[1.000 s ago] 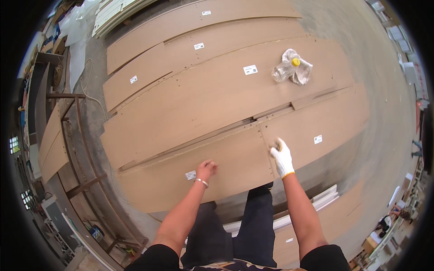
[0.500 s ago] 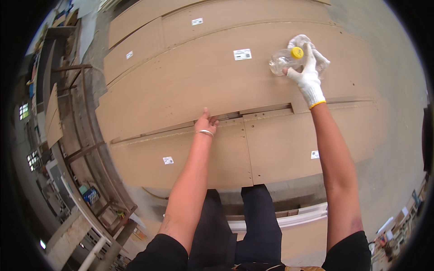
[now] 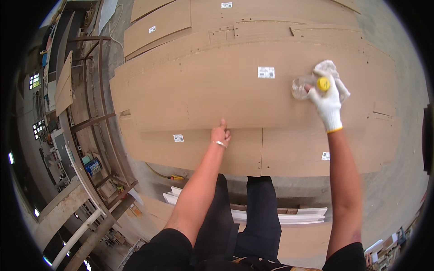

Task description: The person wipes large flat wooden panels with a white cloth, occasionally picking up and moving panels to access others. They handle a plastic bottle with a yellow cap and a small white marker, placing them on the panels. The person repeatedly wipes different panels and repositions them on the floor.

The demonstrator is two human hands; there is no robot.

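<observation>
A large brown board with a white label lies on top of other brown boards. My bare left hand, with a bangle at the wrist, is at its near edge. One finger lies on the top face; the others curl at the edge, partly hidden. My right hand wears a white knit glove with the thumb tip bare. It grips a clear plastic bottle with a yellow cap, tilted over the board's right part. A crumpled white cloth sits against the gloved fingers; whether they hold it is unclear.
Two labelled brown boards extend under the near edge, close to my legs. More boards lie at the far side. A rusty metal frame stands on the left. White strips lie low beside my legs.
The top board has slid toward me, covering the gap along its near edge and baring board parts behind it. My left hand stays at that edge; the bottle and cloth have come nearer with my right hand.
</observation>
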